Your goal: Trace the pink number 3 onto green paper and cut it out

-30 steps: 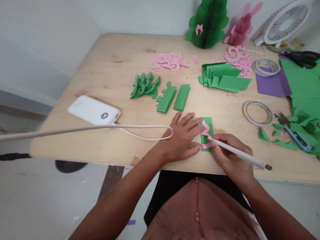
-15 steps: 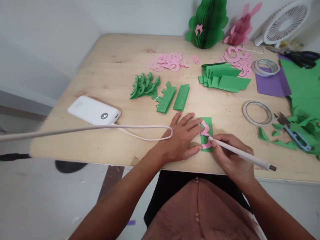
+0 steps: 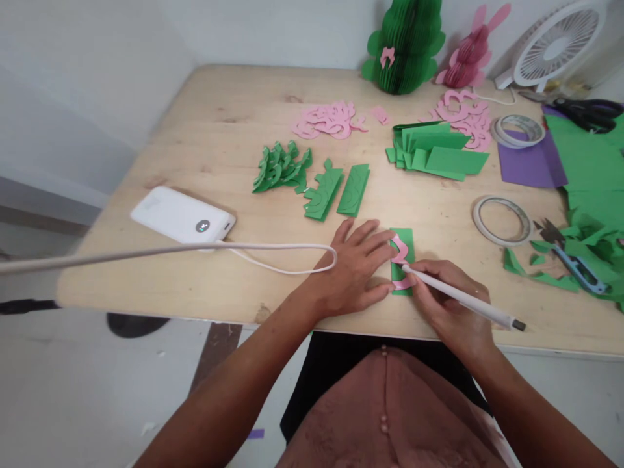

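Note:
Near the table's front edge lies a green paper strip [image 3: 408, 238] with a curvy pink paper cutout [image 3: 400, 249] on top of it. My left hand [image 3: 351, 268] is spread flat on the table, its fingertips at the left edge of the cutout and strip. A white pen [image 3: 463, 299] sits in my right hand [image 3: 451, 305], its tip at the inner notch of the pink shape. Part of the cutout's right side is hidden by my right fingers. Behind my left hand are two folded green pieces with drawn outlines [image 3: 353, 190] [image 3: 324, 195].
A white power bank [image 3: 182, 214] lies left, its cable [image 3: 277, 247] looping over my left wrist. Cut green shapes [image 3: 283, 168], folded green strips [image 3: 433, 151] and pink cutouts [image 3: 329, 121] lie farther back. At right are tape rolls [image 3: 502, 221], a blue-handled cutter [image 3: 580, 268] and green scraps [image 3: 556, 281].
The pen and my right hand have shifted slightly left, and the pen tip has moved a little up and left along the pink cutout. My left hand stays in place.

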Tool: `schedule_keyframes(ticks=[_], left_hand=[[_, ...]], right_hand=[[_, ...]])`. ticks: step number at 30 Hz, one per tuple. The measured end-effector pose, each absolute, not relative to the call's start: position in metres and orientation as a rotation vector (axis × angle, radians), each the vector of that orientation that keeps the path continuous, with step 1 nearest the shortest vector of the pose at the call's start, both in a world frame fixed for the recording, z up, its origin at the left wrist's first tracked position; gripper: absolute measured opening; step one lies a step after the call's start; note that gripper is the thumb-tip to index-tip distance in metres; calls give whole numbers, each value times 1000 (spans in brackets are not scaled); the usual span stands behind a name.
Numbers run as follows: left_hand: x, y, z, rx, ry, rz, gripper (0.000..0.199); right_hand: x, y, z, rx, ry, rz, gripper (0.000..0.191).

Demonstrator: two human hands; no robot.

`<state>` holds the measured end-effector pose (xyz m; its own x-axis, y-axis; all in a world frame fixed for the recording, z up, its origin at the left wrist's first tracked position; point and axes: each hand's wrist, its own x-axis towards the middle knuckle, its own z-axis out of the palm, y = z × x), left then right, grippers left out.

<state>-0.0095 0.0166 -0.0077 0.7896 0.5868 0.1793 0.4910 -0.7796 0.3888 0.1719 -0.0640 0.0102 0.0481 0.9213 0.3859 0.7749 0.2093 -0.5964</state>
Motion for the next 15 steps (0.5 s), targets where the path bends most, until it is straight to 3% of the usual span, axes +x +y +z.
schedule_keyframes(ticks=[15], left_hand=[[-9,16,-7,2657,826,414,46]], right_hand=[[171,-66,12,-1600,-1754,217,4]])
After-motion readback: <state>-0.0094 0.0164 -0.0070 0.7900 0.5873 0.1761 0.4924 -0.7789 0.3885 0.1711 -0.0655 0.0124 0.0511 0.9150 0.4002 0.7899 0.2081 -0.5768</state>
